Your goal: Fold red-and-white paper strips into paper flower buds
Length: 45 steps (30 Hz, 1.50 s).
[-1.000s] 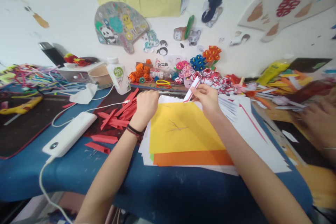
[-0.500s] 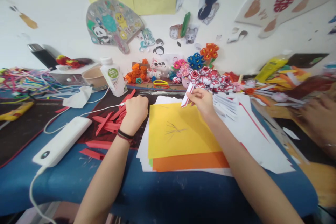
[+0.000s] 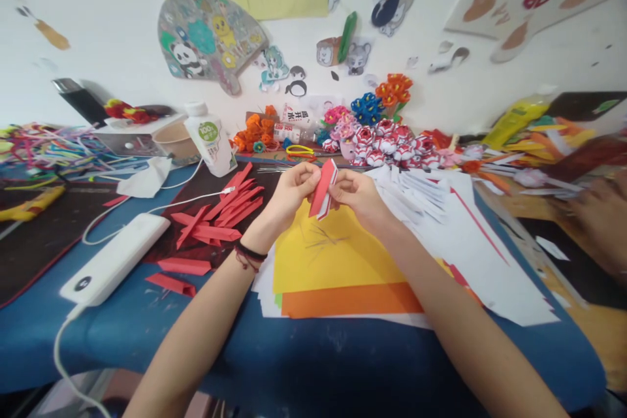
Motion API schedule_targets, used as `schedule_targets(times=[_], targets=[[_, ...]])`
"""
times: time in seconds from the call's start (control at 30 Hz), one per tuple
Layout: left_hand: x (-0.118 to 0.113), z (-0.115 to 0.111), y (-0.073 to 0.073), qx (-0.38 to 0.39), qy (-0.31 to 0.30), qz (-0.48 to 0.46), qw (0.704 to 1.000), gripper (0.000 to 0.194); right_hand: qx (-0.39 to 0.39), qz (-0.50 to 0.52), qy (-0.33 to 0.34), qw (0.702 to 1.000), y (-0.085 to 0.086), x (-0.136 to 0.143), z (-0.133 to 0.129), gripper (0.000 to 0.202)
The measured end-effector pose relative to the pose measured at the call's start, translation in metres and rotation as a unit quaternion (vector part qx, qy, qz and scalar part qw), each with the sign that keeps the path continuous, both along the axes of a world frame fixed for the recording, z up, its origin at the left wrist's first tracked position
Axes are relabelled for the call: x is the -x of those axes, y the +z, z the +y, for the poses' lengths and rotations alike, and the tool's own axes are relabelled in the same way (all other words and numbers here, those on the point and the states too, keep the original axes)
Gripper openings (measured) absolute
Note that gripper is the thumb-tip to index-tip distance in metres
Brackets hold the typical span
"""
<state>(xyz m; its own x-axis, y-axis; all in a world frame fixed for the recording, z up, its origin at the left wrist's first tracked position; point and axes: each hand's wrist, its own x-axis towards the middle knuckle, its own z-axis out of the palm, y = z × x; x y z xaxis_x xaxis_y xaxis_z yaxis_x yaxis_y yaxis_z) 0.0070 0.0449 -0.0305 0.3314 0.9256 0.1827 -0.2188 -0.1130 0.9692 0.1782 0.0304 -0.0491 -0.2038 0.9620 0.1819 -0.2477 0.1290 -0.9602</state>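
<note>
On the far left of the blue bench (image 3: pixel 313 366) lies a tangle of coloured strips (image 3: pixel 53 147), and nearer the person a white power bank (image 3: pixel 115 258) with its cable running off the near edge. Just right of it, folded red paper pieces (image 3: pixel 215 215) are scattered over a dark mat, with a white bottle (image 3: pixel 209 138) standing behind them near the wall.

In the middle, the left hand (image 3: pixel 290 192) and the right hand (image 3: pixel 356 194) meet above a stack of yellow and orange sheets (image 3: pixel 337 268). Between them they hold a folded red-and-white paper strip (image 3: pixel 323 197), upright and slightly tilted, lifted clear of the stack. The left grip is pressed together, thumb and fingertips pinching the strip's left edge; the right grip is likewise closed, pinching its right edge. A dark band sits on the left wrist.

Behind the hands, paper flowers (image 3: pixel 386 137) in red, blue, orange and pink cluster against the wall. To the right, white paper sheets (image 3: pixel 470 241) spread toward the near edge. At the far right, another person's hand (image 3: pixel 600 222) rests on the bench, blurred.
</note>
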Motion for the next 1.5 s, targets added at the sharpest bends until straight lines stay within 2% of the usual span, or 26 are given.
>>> schedule_targets(times=[0.1, 0.2, 0.33, 0.47, 0.57, 0.63, 0.7, 0.8, 0.9, 0.97, 1.13, 1.37, 1.5], targets=[[-0.004, -0.003, -0.002, -0.005, 0.009, -0.003, 1.000, 0.050, -0.004, 0.013, 0.003, 1.000, -0.001, -0.002, 0.000, 0.040], [-0.008, -0.004, -0.004, -0.046, 0.054, 0.014, 0.997, 0.043, -0.001, 0.013, -0.001, 1.000, -0.003, -0.005, 0.002, 0.040], [-0.013, -0.006, -0.008, -0.091, 0.115, 0.064, 0.987, 0.030, -0.006, 0.007, -0.040, 0.999, -0.004, -0.004, 0.004, 0.045], [-0.013, -0.011, -0.007, -0.232, 0.198, 0.195, 0.932, 0.014, -0.017, -0.016, -0.074, 0.997, -0.002, -0.002, 0.004, 0.051], [-0.013, -0.015, -0.005, -0.289, 0.208, 0.250, 0.900, 0.017, -0.033, -0.025, -0.089, 0.995, 0.000, -0.002, 0.004, 0.052], [-0.013, -0.016, -0.005, -0.281, 0.203, 0.242, 0.906, 0.019, -0.043, -0.023, -0.092, 0.995, 0.001, -0.002, 0.004, 0.052], [-0.013, -0.015, -0.006, -0.247, 0.193, 0.200, 0.928, 0.021, -0.050, -0.017, -0.093, 0.994, 0.001, -0.003, 0.004, 0.052], [-0.015, -0.011, -0.009, -0.163, 0.157, 0.097, 0.969, 0.030, -0.053, -0.012, -0.088, 0.995, 0.002, -0.003, 0.003, 0.052], [-0.018, -0.010, -0.012, -0.083, 0.127, 0.018, 0.988, 0.039, -0.055, -0.023, -0.083, 0.995, 0.003, -0.004, 0.002, 0.052], [-0.020, -0.011, -0.013, -0.065, 0.124, -0.005, 0.990, 0.042, -0.057, -0.030, -0.083, 0.994, 0.004, -0.004, 0.001, 0.052], [-0.020, -0.012, -0.013, -0.083, 0.142, -0.018, 0.986, 0.042, -0.068, -0.037, -0.073, 0.994, 0.004, -0.001, -0.001, 0.050], [-0.016, -0.008, -0.013, -0.053, 0.114, -0.024, 0.992, 0.043, -0.067, -0.048, -0.082, 0.993, 0.006, -0.001, -0.002, 0.045], [-0.016, -0.008, -0.012, -0.078, 0.137, -0.011, 0.987, 0.041, -0.057, -0.046, -0.070, 0.995, 0.008, 0.000, -0.005, 0.043]])
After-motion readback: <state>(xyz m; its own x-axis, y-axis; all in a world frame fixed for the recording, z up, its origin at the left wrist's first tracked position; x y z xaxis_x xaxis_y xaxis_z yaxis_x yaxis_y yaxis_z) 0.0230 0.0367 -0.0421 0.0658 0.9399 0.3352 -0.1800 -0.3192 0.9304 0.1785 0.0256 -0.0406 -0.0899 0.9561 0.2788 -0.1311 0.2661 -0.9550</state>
